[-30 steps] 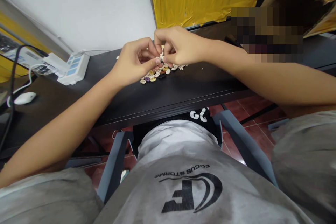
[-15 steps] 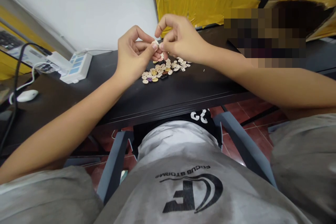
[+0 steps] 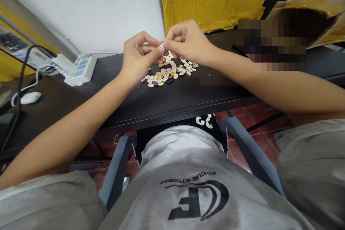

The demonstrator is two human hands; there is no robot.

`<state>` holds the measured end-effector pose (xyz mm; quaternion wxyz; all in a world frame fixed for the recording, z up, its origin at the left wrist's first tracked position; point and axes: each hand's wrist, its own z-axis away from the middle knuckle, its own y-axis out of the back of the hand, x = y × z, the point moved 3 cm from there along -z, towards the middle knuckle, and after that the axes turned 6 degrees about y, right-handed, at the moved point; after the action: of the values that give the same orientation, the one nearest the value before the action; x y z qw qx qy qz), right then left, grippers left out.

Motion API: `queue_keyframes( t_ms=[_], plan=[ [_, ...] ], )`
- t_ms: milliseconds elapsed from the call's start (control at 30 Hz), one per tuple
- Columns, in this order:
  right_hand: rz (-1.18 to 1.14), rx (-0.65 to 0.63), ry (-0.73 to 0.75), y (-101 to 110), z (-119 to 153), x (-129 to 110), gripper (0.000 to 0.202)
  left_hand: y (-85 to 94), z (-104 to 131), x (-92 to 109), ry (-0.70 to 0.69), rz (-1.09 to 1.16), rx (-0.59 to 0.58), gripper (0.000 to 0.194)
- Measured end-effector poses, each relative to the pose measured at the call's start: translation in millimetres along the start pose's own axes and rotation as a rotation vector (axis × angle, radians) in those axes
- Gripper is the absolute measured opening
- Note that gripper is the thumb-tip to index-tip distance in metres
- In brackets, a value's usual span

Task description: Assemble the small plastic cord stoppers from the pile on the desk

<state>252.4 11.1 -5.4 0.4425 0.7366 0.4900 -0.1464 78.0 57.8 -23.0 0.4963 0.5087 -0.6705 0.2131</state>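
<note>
In front of the wall, my left hand (image 3: 138, 54) and my right hand (image 3: 190, 41) meet at the fingertips above the table. Both are closed in a pinch around one small cream button-like piece (image 3: 162, 45), mostly covered by the fingers. Below them lies a loose pile of small oval button-like pieces (image 3: 163, 75) with holes, mostly cream, with some yellow, brown, purple and black ones. My left forearm hides part of the pile's left side, and my fingers cover some of its back.
A white power strip (image 3: 83, 68) with plugs and cables stands at the left of the black table (image 3: 178, 95). A white mouse-like object (image 3: 31, 97) lies nearer the left edge. Another person, partly blurred out, is at the right. Grey chair armrests (image 3: 250, 151) flank my body.
My right index finger, raised before, has come down and closed against the thumb at the held piece. The camera view has shifted slightly.
</note>
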Motion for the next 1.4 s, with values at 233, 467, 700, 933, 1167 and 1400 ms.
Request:
queue_keyframes(
  t_ms=[233, 467, 700, 933, 1167, 1400],
  plan=[
    [0.135, 0.055, -0.005, -1.7, -2.9, -1.7, 0.019, -3.2, 0.9, -6.2, 0.032, 0.065, -0.014, 0.037],
    [0.052, 0.109, 0.041, -6.6, -2.1, -0.5, 0.02, -1.5, -3.7, -5.9, 0.075, 0.162, -0.011, 0.028],
    [0.384, -0.016, 0.133, 2.2, 3.6, -8.0, 0.016, 3.3, -7.4, -11.7, 0.28, 0.184, -0.113, 0.026],
    [0.366, -0.066, 0.153, 2.3, 5.9, -7.8, 0.008, 8.9, -11.3, -15.8, 0.221, 0.154, -0.065, 0.016],
    [0.241, -0.06, 0.034, -0.9, 4.7, -1.4, 0.017, 7.4, -5.8, -10.7, 0.106, 0.062, -0.017, 0.024],
    [0.203, -0.068, 0.041, -1.3, 2.0, 0.4, 0.017, 1.6, -4.0, -11.3, 0.037, 0.033, 0.004, 0.026]
  ],
)
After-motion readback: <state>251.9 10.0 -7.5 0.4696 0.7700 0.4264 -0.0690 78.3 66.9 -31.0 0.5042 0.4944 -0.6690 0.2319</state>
